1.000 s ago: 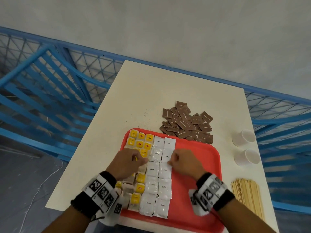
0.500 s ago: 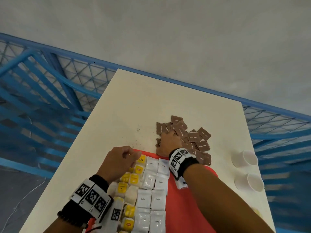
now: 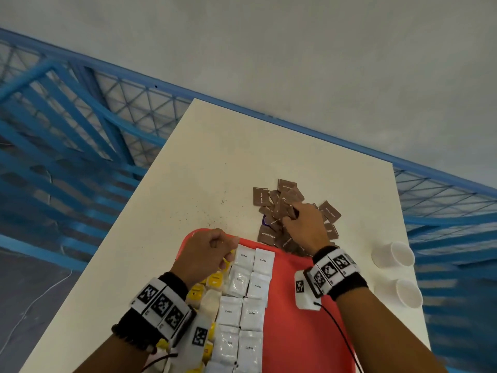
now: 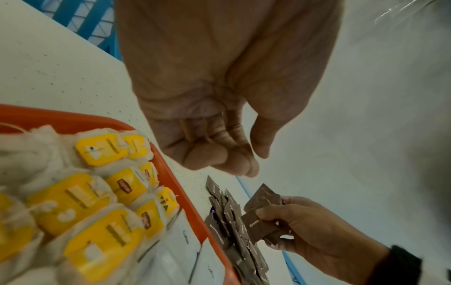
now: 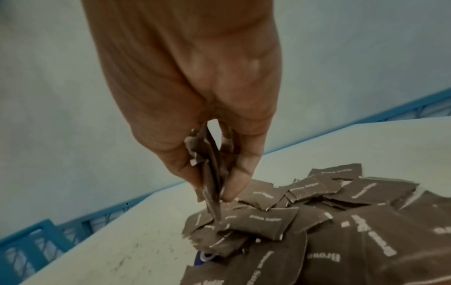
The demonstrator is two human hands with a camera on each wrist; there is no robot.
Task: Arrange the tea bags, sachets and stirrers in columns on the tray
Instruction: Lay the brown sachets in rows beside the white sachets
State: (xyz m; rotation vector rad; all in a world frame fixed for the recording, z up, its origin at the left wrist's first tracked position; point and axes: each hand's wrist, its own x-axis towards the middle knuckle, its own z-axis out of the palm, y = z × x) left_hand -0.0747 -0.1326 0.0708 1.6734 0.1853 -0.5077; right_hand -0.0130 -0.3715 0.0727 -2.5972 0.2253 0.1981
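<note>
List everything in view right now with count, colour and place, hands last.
tray: one, red, near table edge
tea bags: many, yellow tags, tray's left columns
coffee sachets: about ten visible, white, two columns beside the tea bags
brown sugar sachets: a loose pile, brown, on table beyond the tray
paper cups: two, white, lying on table at right
table: one, cream
railing: blue, behind table
left hand: curled, empty, over the tray's far-left corner
right hand: fingers pinch several brown sugar sachets

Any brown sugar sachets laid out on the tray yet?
No: the tray holds only tea bags and white coffee sachets; the brown sachets lie on the table.
</note>
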